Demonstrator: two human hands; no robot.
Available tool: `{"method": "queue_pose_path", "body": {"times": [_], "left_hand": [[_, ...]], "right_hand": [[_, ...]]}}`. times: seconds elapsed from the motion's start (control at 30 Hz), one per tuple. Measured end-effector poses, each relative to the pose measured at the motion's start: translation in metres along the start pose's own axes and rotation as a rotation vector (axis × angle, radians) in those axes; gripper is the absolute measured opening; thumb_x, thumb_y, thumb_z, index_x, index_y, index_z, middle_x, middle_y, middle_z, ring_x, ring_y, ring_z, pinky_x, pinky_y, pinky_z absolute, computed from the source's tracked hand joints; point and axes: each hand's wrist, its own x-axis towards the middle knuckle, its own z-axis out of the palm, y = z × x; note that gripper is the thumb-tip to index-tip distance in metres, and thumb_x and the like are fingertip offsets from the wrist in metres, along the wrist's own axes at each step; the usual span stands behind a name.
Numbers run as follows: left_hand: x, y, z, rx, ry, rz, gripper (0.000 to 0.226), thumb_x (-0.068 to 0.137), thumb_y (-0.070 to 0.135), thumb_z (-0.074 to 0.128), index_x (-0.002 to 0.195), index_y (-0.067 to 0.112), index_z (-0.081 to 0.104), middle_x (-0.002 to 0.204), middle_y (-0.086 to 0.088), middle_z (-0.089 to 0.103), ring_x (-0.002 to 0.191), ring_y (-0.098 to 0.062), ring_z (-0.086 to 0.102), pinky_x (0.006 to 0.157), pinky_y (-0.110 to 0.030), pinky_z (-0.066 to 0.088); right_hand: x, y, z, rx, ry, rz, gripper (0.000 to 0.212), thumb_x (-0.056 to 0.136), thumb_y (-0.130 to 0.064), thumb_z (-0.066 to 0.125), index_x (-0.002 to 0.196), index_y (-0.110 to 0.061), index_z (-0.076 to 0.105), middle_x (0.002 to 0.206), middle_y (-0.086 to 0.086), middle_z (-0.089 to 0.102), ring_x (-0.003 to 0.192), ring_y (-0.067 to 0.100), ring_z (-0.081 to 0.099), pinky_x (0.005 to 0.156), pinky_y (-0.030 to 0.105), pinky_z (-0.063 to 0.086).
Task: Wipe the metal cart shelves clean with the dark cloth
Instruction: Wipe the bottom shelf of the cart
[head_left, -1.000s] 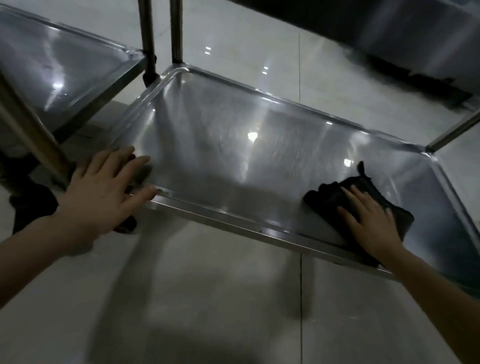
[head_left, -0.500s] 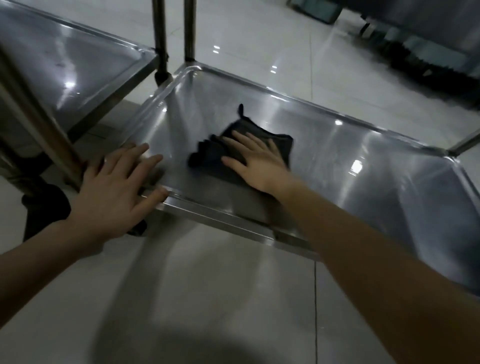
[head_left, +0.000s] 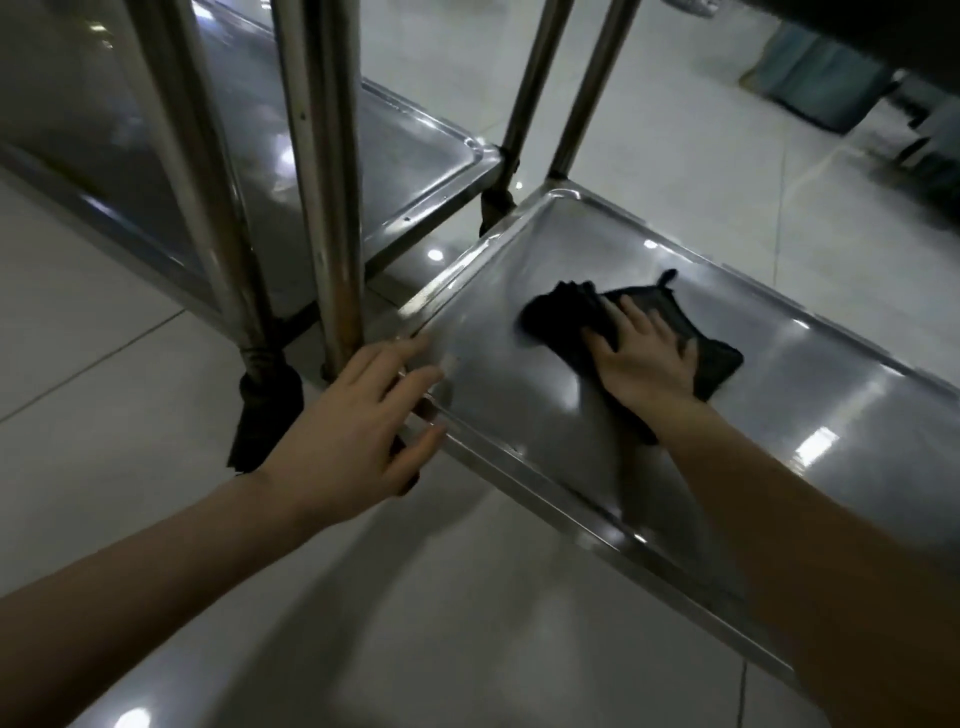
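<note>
Checking the head view, I log the right hand (head_left: 644, 358) flat on the dark cloth (head_left: 563, 317), fingers straight and slightly spread, palm pressing down. No finger curls round the fabric. The cloth lies bunched on the cart shelf (head_left: 810, 410), inside the raised rim, in the shelf's left half and between its near and far edges. A small loop sticks out of the cloth on the side toward the shelf's far edge.

I note the left hand (head_left: 353, 436) at the shelf's near-left corner, open, with fingers spread and relaxed. Its fingertips rest on the rim and it grips nothing. They are blurred, so I cannot tell the contact more exactly.

A corner post (head_left: 332, 182) rises at that same corner, just beside the left hand. Beyond the shelf's left end stands a second cart shelf (head_left: 405, 156), close but apart. A dark castor (head_left: 265, 410) sits left of the corner. Glossy pale floor tiles (head_left: 156, 364) lie under and around the shelf.
</note>
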Motion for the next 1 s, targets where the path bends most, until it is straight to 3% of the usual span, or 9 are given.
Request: {"method": "queue_pose_path", "body": {"times": [0.13, 0.27, 0.37, 0.57, 0.63, 0.77, 0.83, 0.9, 1.0], "left_hand": [[-0.002, -0.008, 0.001, 0.048, 0.057, 0.066, 0.030, 0.090, 0.028, 0.064, 0.114, 0.010, 0.062, 0.115, -0.011, 0.055, 0.107, -0.025, 0.054, 0.090, -0.039, 0.052], [-0.009, -0.016, 0.004, 0.079, 0.107, 0.113, 0.025, 0.095, 0.025, 0.058, 0.111, 0.009, 0.067, 0.108, -0.009, 0.061, 0.101, -0.026, 0.058, 0.078, -0.037, 0.054], [-0.015, -0.020, 0.005, 0.061, 0.103, 0.111, 0.029, 0.096, 0.024, 0.057, 0.118, 0.009, 0.067, 0.117, -0.009, 0.064, 0.108, -0.026, 0.060, 0.087, -0.040, 0.053], [-0.031, -0.019, 0.001, -0.051, 0.098, 0.067, 0.040, 0.093, 0.023, 0.056, 0.132, 0.014, 0.060, 0.134, -0.003, 0.059, 0.130, -0.019, 0.050, 0.104, -0.039, 0.044], [-0.033, -0.022, -0.004, -0.063, 0.060, 0.081, 0.043, 0.094, 0.025, 0.052, 0.136, 0.016, 0.056, 0.140, -0.001, 0.055, 0.135, -0.017, 0.045, 0.107, -0.040, 0.041], [-0.035, -0.025, -0.010, -0.056, 0.009, 0.083, 0.044, 0.096, 0.028, 0.047, 0.138, 0.018, 0.053, 0.143, 0.001, 0.052, 0.137, -0.016, 0.043, 0.108, -0.042, 0.040], [-0.036, -0.022, -0.009, -0.073, 0.012, 0.065, 0.043, 0.096, 0.027, 0.047, 0.137, 0.017, 0.055, 0.142, 0.000, 0.053, 0.135, -0.017, 0.044, 0.106, -0.042, 0.041], [-0.034, -0.020, -0.008, -0.091, 0.013, 0.050, 0.043, 0.095, 0.027, 0.047, 0.136, 0.016, 0.056, 0.141, -0.001, 0.054, 0.135, -0.019, 0.045, 0.104, -0.043, 0.043], [-0.033, -0.019, -0.010, -0.089, 0.005, 0.048, 0.044, 0.094, 0.028, 0.048, 0.135, 0.015, 0.056, 0.141, -0.001, 0.054, 0.134, -0.019, 0.046, 0.103, -0.045, 0.044]], "right_hand": [[0.006, -0.087, 0.017, -0.020, -0.027, -0.361, 0.057, 0.096, -0.064, 0.026, 0.150, -0.048, 0.018, 0.162, -0.017, 0.012, 0.150, 0.014, 0.005, 0.118, 0.056, -0.003], [-0.008, -0.065, 0.019, -0.036, -0.021, -0.560, 0.061, 0.092, -0.071, 0.020, 0.150, -0.051, 0.016, 0.161, -0.021, 0.012, 0.149, 0.009, 0.004, 0.120, 0.050, -0.001], [0.010, -0.044, 0.016, -0.037, -0.025, -0.479, 0.062, 0.090, -0.073, 0.017, 0.149, -0.053, 0.014, 0.161, -0.021, 0.010, 0.149, 0.007, 0.004, 0.121, 0.047, -0.001], [0.087, -0.078, 0.007, 0.056, -0.020, -0.064, 0.059, 0.096, -0.061, 0.026, 0.151, -0.042, 0.021, 0.163, -0.008, 0.015, 0.150, 0.026, 0.008, 0.115, 0.064, -0.003], [0.077, -0.100, 0.011, 0.034, -0.019, -0.178, 0.058, 0.097, -0.060, 0.027, 0.152, -0.044, 0.017, 0.163, -0.011, 0.013, 0.150, 0.023, 0.007, 0.116, 0.062, -0.002], [0.007, -0.119, 0.028, -0.025, 0.022, -0.625, 0.062, 0.091, -0.068, 0.022, 0.150, -0.050, 0.014, 0.161, -0.020, 0.011, 0.150, 0.015, 0.007, 0.117, 0.056, 0.000], [-0.009, -0.117, 0.033, -0.025, 0.018, -0.729, 0.064, 0.090, -0.069, 0.020, 0.150, -0.049, 0.018, 0.161, -0.019, 0.013, 0.150, 0.014, 0.007, 0.117, 0.054, -0.001], [0.013, -0.119, 0.029, -0.008, 0.009, -0.701, 0.060, 0.092, -0.067, 0.026, 0.149, -0.048, 0.023, 0.161, -0.018, 0.017, 0.150, 0.013, 0.008, 0.118, 0.054, 0.001], [0.072, -0.122, 0.015, 0.052, 0.024, -0.407, 0.053, 0.097, -0.058, 0.034, 0.148, -0.042, 0.031, 0.161, -0.012, 0.020, 0.149, 0.016, 0.013, 0.117, 0.058, 0.004]]}}
